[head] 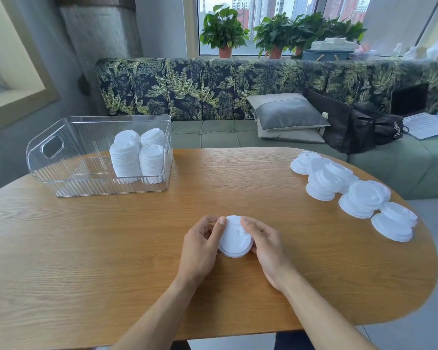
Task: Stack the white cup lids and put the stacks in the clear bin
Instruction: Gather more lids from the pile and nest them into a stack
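A short stack of white cup lids [234, 238] stands on the wooden table [86, 248] near its front middle. My left hand [200, 246] grips its left side with curled fingers, and my right hand [263, 243] grips its right side, fingertips on the top lid. The clear bin [61, 147] stands at the back left of the table; several tall lid stacks [137, 155] stand upright in its right end. Loose white lids [352, 193] lie in overlapping short piles along the table's right edge.
A leaf-patterned sofa [213, 89] runs behind the table with grey cushions [288, 114], a black bag [359, 122] and a laptop [420, 117]. Potted plants [224, 31] line the window sill. The table's rounded edge curves off at the right.
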Motion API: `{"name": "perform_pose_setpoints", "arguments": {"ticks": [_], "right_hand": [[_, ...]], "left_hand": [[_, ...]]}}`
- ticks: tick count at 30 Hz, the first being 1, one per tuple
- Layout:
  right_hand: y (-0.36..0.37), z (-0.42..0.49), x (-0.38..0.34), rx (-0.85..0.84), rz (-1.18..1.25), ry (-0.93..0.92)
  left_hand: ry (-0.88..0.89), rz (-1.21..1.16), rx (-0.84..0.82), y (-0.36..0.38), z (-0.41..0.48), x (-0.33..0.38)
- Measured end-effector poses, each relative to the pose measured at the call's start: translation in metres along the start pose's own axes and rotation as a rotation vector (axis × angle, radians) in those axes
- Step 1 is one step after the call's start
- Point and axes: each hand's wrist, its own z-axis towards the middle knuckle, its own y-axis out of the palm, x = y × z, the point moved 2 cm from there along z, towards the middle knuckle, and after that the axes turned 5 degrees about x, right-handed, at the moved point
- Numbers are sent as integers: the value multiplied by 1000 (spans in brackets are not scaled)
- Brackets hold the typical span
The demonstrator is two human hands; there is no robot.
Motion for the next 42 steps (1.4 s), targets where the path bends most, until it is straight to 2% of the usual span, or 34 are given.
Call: {"name": "perform_pose_setpoints", "arguments": {"ticks": [10,14,16,18,22,25,28,34,42], "right_hand": [[-4,1,1,52,36,75],[-4,2,-2,138,165,115],[-3,1,-4,114,149,107],[-2,2,-5,71,139,110],[2,2,-7,-45,215,160],[12,-1,-4,-120,243,199],[30,-6,2,-155,236,229],[70,-16,8,-287,163,224],[109,-18,14,-300,88,247]], "left_hand": [[40,81,27,0,-2,2],[174,337,-21,6,-11,2],[281,455,-40,8,-14,1],[318,477,-47,7,-14,2],[309,419,-6,-7,-14,4],[325,464,-10,-20,-16,1],[297,486,-31,-39,-16,-2],[237,499,41,-83,-18,-6],[228,597,77,-121,-19,-11]]}}
